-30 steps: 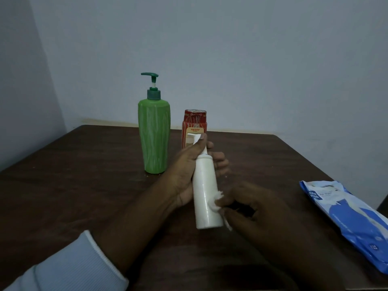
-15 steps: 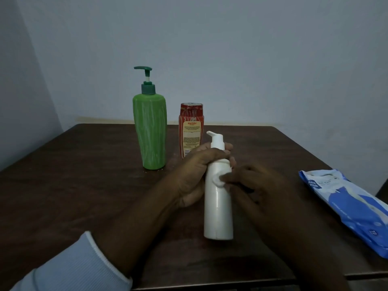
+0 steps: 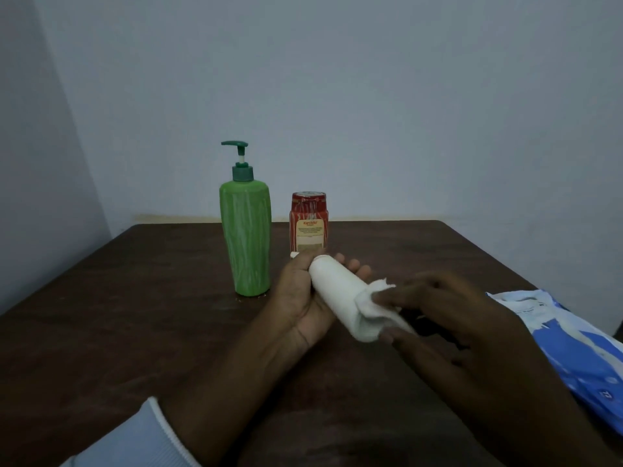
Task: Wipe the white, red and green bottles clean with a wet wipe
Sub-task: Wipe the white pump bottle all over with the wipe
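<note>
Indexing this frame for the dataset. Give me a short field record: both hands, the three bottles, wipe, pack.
left hand: grips the white bottle near its top
right hand: holds the wet wipe wrapped round the bottle's lower body
white bottle: tilted, base towards the right hand
green bottle: upright on the table, untouched
red bottle: upright, right of the green one, untouched
wipe pack: lies at the table's right edge
stage: white bottle under the wipe

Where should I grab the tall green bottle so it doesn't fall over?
Grip the green bottle around the middle of its round body, coming from the left. It stands upright, its pump is thin, and the red bottle stands close on its right.
</note>
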Motion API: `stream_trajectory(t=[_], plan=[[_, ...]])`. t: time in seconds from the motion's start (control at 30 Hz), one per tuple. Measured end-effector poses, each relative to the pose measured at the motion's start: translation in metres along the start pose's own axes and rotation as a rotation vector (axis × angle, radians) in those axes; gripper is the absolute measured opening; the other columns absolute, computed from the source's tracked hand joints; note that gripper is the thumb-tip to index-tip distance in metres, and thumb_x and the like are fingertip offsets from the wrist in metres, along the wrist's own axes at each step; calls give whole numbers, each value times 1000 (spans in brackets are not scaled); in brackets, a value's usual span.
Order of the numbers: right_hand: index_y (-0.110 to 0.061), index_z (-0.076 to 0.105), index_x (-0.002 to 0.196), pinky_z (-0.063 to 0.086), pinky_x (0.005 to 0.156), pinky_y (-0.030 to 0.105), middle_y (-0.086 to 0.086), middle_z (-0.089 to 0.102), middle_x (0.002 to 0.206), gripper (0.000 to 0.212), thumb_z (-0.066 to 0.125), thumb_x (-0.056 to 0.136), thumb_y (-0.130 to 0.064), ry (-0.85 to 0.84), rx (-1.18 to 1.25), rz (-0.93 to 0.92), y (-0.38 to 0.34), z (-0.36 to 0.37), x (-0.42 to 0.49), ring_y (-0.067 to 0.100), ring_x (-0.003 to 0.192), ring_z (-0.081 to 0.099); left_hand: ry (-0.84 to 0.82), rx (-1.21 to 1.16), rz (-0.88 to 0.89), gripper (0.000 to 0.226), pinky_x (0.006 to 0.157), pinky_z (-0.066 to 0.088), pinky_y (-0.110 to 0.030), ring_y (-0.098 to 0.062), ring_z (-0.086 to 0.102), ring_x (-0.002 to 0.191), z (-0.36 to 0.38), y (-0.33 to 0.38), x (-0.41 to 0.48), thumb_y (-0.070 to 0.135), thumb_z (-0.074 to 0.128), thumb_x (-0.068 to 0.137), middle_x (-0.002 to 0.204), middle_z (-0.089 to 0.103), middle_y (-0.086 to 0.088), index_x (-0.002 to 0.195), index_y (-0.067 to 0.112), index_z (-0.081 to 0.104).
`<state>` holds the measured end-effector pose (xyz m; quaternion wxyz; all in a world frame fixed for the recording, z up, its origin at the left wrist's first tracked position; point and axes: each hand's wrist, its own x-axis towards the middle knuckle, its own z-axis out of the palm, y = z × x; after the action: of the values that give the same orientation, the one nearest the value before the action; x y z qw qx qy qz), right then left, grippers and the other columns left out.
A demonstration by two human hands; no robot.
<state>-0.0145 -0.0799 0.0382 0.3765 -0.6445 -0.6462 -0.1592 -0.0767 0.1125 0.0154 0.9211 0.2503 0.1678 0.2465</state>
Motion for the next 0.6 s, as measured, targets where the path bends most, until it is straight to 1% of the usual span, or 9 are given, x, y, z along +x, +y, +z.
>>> stream_trajectory(t=[0.07, 0.13, 0.2, 0.27, 0.33, 0.4, 0.43, 0.5, 0.6], plan=[[-39, 61, 113, 49, 74, 15, -19, 57, 107, 27, 62, 86, -35, 120, -44, -4, 3, 4, 2, -2, 94, 59, -28, -104, -18, 34, 64, 65, -53, -38, 77, 71, 3, -3, -1, 28, 58, 100, 95, 73, -25, 114, -3, 61], [-30, 65, 114, 48, 79, 15, -11, 60, 108, 29, 63, 85, -25, 215, -63, 8, 6, 7, 4, 0, 98, 59, -66, -170, 5, 46, 62, 64, -53, -39, 76, 83, 6, -4, -3, 19, 67, 92, 110, 67, -25, 132, 5, 52], [-22, 67, 114, 46, 81, 11, -6, 63, 107, 30, 64, 84, -19, 298, -64, 28, 10, 9, 5, -1, 98, 59, -102, -163, 20, 56, 70, 65, -53, -36, 70, 106, 9, -6, -5, 11, 73, 79, 122, 64, -27, 131, 9, 51], [-18, 69, 113, 44, 82, 8, -5, 64, 106, 29, 65, 84, -17, 367, -41, 56, 11, 11, 6, -2, 98, 59, -168, -99, 1, 47, 78, 64, -53, -38, 63, 124, 10, -8, -9, 11, 72, 79, 136, 61, -29, 122, 6, 53], [-17, 69, 113, 44, 82, 8, -5, 65, 106, 29, 65, 84, -17, 419, -44, 90, 11, 15, 6, 0, 99, 60, -228, -39, -24, 42, 75, 65, -53, -42, 67, 119, 9, -10, -10, 13, 72, 84, 136, 60, -33, 121, 5, 53], [-17, 70, 113, 46, 83, 12, -4, 66, 106, 28, 64, 85, -17, 470, -8, 111, 10, 19, 6, 2, 99, 61, -254, -32, -45, 52, 71, 64, -54, -42, 72, 107, 8, -12, -12, 15, 78, 84, 130, 64, -34, 127, 4, 52], [-16, 70, 113, 47, 83, 14, -4, 66, 106, 28, 64, 86, -17, 492, 12, 114, 10, 22, 6, 3, 99, 62, -259, -40, -58, 57, 72, 64, -56, -41, 74, 103, 8, -13, -12, 17, 80, 82, 128, 65, -33, 129, 3, 52], [-15, 70, 111, 49, 83, 16, -3, 67, 104, 27, 65, 85, -17, 522, 25, 106, 12, 25, 7, 4, 98, 63, -264, -48, -67, 53, 74, 63, -58, -39, 76, 96, 10, -15, -14, 20, 79, 82, 121, 69, -33, 124, 0, 54], [-16, 73, 104, 52, 78, 24, -4, 68, 100, 24, 64, 82, -14, 536, 77, 118, 18, 29, 6, 5, 92, 65, -234, -84, -100, 57, 61, 65, -50, -38, 78, 87, 10, -18, -11, 19, 75, 78, 115, 70, -33, 125, -7, 56]])
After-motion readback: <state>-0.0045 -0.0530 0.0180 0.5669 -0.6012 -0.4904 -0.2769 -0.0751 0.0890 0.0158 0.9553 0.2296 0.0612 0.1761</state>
